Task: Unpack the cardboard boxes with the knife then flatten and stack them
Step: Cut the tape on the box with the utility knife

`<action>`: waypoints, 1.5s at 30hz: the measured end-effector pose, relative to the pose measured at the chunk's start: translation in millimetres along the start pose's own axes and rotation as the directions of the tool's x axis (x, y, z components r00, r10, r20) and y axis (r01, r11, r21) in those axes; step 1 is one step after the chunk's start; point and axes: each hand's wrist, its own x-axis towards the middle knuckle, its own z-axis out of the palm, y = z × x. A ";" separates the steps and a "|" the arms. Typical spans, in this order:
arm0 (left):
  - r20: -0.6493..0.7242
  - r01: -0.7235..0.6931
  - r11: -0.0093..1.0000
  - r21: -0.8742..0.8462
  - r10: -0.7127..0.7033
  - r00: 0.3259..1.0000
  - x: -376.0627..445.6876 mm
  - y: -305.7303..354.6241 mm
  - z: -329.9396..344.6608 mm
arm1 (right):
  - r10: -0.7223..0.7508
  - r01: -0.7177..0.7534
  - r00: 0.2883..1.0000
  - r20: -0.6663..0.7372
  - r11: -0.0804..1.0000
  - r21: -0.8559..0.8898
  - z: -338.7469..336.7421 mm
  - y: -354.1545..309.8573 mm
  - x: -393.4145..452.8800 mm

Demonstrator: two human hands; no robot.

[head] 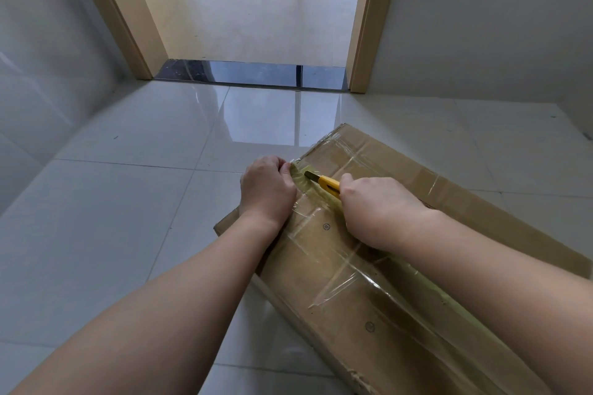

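A large brown cardboard box [385, 282] lies on the tiled floor at the lower right, sealed with strips of clear and yellowish tape. My right hand [382, 212] grips a yellow utility knife [325, 182], its dark tip resting on the tape seam near the box's far left edge. My left hand [266, 189] sits at that same edge, its fingers pinching the end of the tape [296, 171] just left of the blade.
Glossy white floor tiles [128, 218] stretch left of the box. Ahead is a doorway with a wooden frame [369, 26] and a dark threshold strip [250, 74], leading to a room with a wood floor. White walls stand on both sides.
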 end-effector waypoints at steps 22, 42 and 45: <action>0.000 -0.012 1.000 0.005 0.012 1.000 0.9 -1.0 -0.9 | -0.004 0.002 0.996 0.090 1.000 0.024 -3.0 6.1 -5.6; 0.047 -0.057 0.997 0.041 0.056 0.997 2.9 -4.0 -1.0 | 0.070 -0.071 0.988 0.141 0.997 0.004 6.5 22.4 -33.3; 0.059 -0.169 0.985 0.035 0.167 0.984 -1.0 -1.9 -2.9 | 0.095 -0.097 0.984 0.150 0.995 0.005 9.1 26.9 -38.4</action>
